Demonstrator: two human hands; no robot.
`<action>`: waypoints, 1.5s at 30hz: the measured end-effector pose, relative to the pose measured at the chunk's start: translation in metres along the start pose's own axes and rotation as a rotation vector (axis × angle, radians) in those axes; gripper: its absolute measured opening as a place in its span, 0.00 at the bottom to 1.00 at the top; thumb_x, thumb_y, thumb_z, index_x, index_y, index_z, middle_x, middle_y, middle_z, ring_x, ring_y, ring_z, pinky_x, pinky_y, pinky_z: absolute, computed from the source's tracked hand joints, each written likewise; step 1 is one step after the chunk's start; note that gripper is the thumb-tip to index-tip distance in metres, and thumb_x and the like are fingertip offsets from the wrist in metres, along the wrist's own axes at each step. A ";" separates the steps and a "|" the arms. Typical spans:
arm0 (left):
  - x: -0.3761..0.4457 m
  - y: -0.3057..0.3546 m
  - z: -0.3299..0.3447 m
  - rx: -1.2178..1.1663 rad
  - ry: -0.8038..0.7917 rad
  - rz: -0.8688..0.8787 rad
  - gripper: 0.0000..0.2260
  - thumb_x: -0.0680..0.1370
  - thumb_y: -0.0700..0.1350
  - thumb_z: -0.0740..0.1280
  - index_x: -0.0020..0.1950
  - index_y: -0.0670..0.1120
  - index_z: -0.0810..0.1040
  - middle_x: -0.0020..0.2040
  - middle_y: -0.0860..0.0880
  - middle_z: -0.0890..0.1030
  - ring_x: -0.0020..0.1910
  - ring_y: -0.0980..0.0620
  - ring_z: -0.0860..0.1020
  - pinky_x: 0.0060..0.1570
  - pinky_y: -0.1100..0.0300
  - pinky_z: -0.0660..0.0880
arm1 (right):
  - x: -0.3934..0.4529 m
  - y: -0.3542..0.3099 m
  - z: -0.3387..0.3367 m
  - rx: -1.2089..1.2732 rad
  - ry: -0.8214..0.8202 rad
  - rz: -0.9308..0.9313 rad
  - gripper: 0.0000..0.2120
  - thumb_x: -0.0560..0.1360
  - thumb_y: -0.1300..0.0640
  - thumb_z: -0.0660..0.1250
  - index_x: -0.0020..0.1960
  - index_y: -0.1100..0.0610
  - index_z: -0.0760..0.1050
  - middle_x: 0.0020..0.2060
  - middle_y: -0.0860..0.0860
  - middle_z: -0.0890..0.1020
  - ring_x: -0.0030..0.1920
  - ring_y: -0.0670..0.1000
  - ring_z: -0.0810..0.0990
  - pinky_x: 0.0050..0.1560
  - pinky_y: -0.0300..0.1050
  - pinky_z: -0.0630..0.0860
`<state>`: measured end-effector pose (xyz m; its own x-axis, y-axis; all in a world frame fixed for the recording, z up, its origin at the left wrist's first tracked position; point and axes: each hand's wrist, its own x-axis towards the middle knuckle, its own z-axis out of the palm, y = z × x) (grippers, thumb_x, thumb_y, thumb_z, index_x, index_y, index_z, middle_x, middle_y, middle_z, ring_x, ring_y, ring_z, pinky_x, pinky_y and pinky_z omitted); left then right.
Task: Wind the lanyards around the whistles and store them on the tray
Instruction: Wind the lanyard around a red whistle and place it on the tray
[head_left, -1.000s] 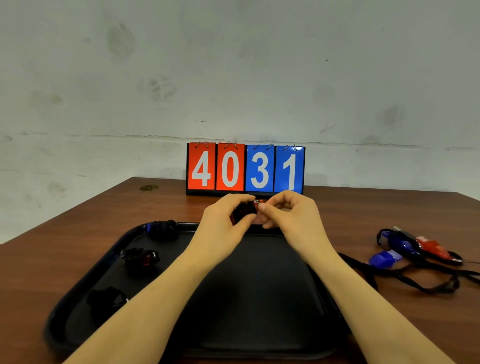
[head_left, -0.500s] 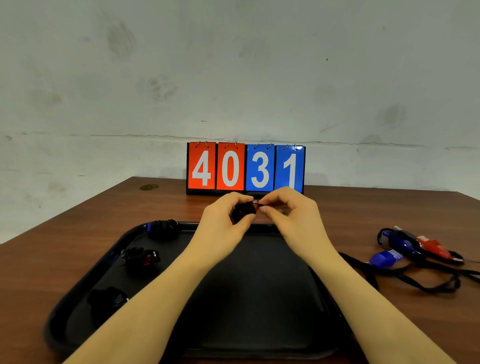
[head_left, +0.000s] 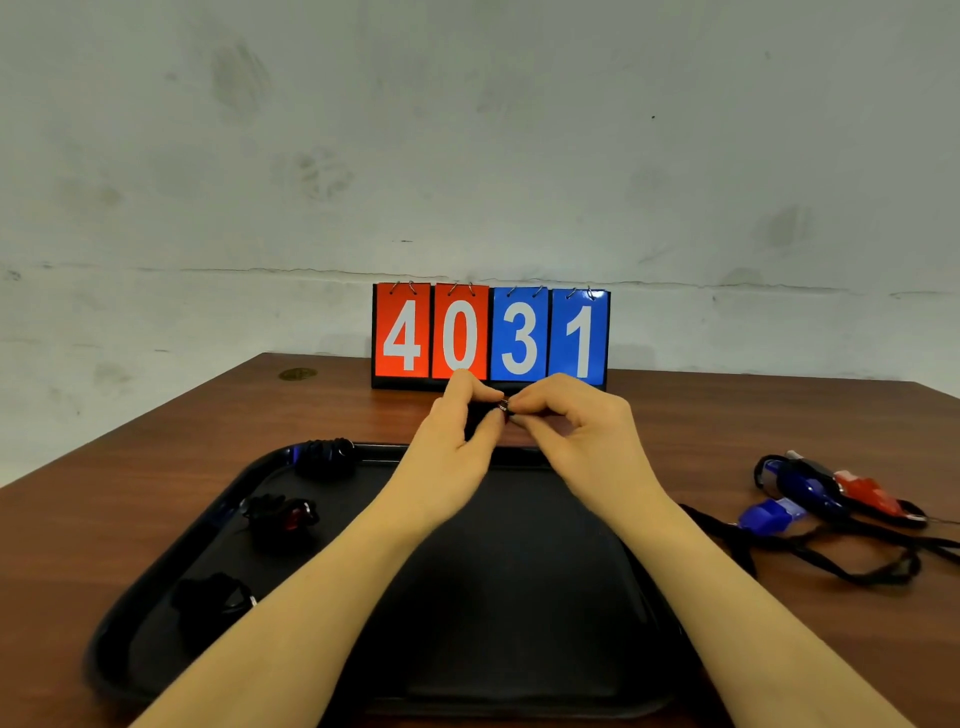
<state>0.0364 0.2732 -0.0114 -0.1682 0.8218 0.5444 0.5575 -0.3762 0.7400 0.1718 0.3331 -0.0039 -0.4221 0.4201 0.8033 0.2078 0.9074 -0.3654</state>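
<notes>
**Wrapped whistle held above tray's far edge**

Black-wound whistle (head_left: 477, 422) sits above the tray (head_left: 156, 582) far edge, gripped by left hand (head_left: 452, 441) fingers and thumb. Right hand (head_left: 576, 431) fingertips pinch its ring. Three wound bundles (head_left: 283, 514) line the tray's left side; unwound whistles (head_left: 831, 493) lie near the desk's right edge.

Along the left edge of the black tray (head_left: 519, 691) we have three wound whistle bundles in the way: one at the far left corner (head_left: 324, 457), one midway (head_left: 280, 517), one toward the near left corner (head_left: 210, 605), each well apart from the next. The middle and right part of the tray floor lies bare beneath our forearms. Our left hand (head_left: 452, 441) and right hand (head_left: 566, 431) meet above the tray's far edge, blocking the way to the scoreboard (head_left: 491, 335) at the table's (head_left: 130, 467) far edge. Right of the tray, loose whistles (head_left: 831, 493) and trailing black lanyards (head_left: 841, 566) clutter the table toward its right edge.
</notes>
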 end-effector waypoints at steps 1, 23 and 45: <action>0.001 -0.001 0.001 0.005 0.018 -0.003 0.04 0.79 0.43 0.60 0.52 0.51 0.69 0.51 0.57 0.75 0.56 0.61 0.72 0.48 0.70 0.69 | 0.000 0.000 0.001 -0.002 -0.005 -0.010 0.07 0.71 0.67 0.69 0.48 0.60 0.81 0.42 0.52 0.82 0.45 0.44 0.80 0.52 0.33 0.76; -0.001 0.005 -0.002 0.137 -0.005 0.005 0.08 0.77 0.44 0.64 0.44 0.57 0.70 0.50 0.51 0.76 0.48 0.57 0.73 0.42 0.71 0.67 | 0.005 0.002 -0.012 0.231 -0.199 0.340 0.06 0.68 0.60 0.74 0.39 0.50 0.79 0.37 0.47 0.82 0.42 0.45 0.80 0.48 0.40 0.78; 0.002 0.003 0.002 0.772 -0.075 0.303 0.12 0.79 0.46 0.61 0.61 0.46 0.68 0.58 0.50 0.72 0.55 0.55 0.69 0.54 0.65 0.65 | 0.003 0.001 -0.005 0.098 -0.207 0.341 0.09 0.70 0.62 0.70 0.40 0.49 0.74 0.38 0.45 0.79 0.40 0.44 0.78 0.42 0.29 0.75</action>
<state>0.0395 0.2747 -0.0090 0.1179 0.7689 0.6284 0.9753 -0.2086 0.0722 0.1751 0.3356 0.0002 -0.5146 0.6814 0.5204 0.2854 0.7084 -0.6455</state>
